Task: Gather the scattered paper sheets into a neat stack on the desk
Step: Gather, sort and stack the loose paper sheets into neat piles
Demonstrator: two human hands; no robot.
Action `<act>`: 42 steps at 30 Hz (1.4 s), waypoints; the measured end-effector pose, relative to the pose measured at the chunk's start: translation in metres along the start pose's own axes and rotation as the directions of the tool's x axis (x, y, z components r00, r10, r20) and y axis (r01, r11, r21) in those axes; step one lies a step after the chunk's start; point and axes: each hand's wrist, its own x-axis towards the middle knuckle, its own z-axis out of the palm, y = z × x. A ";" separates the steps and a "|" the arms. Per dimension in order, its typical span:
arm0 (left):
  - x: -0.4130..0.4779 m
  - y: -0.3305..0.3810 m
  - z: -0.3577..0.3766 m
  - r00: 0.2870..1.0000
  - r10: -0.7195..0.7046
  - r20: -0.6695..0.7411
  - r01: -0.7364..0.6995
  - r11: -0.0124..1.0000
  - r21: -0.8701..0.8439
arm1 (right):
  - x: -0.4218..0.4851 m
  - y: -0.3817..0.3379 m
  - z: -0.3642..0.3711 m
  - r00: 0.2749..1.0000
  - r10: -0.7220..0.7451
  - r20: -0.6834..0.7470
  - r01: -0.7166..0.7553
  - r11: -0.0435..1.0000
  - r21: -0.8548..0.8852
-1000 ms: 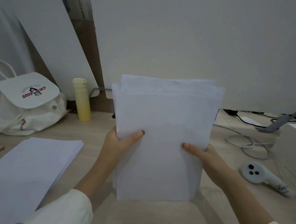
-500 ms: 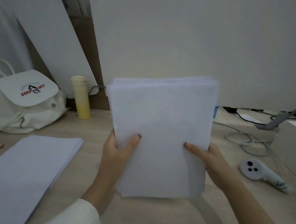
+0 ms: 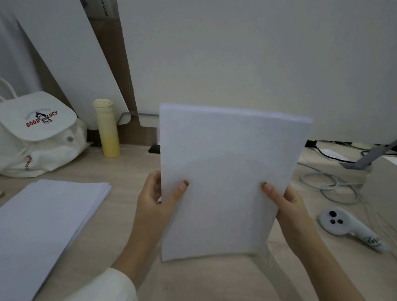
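Head view: paper sheets (image 3: 229, 171) upright, lengthwise.

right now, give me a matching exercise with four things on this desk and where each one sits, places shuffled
Things:
1. bag
2. bottle
3. controller
4. flat paper stack

Places:
A. right side of the desk, near the cables
B. lying on the desk, left of the left hand
C. far left, against the wall
D. upright, between the bag and the held sheets

Pairs: 1-C, 2-D, 3-A, 4-B
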 end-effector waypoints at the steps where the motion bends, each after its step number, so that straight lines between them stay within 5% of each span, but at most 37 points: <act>1: -0.005 -0.006 -0.002 1.000 -0.025 0.003 0.025 1.000 0.008 | -0.005 0.006 0.000 1.000 0.022 -0.006 -0.022 1.000 -0.015; 4: -0.017 -0.022 0.000 0.994 -0.099 0.039 0.094 0.991 0.097 | -0.017 0.025 0.008 0.992 0.119 -0.037 -0.121 0.991 -0.058; 10: -0.013 -0.017 0.003 0.999 -0.041 -0.003 0.041 0.996 0.074 | -0.016 0.019 0.010 0.994 0.038 -0.099 -0.040 0.999 -0.022; 19: -0.019 -0.023 -0.011 0.981 -0.188 0.052 0.175 0.967 0.185 | -0.024 0.036 0.021 0.969 0.070 -0.235 -0.116 0.975 -0.191; 27: 0.007 0.019 -0.126 0.984 -0.173 -0.037 0.175 0.924 0.340 | -0.020 0.042 0.119 0.949 0.303 0.082 -0.296 0.951 -0.088; 35: 0.007 0.027 -0.284 0.938 -0.238 -0.251 0.343 0.733 0.587 | -0.028 0.088 0.258 0.778 0.500 0.381 -0.468 0.865 -0.180; 42: 0.018 -0.001 -0.364 0.894 -0.236 -0.380 0.442 0.600 0.667 | -0.033 0.122 0.326 0.734 0.558 0.386 -0.546 0.824 -0.153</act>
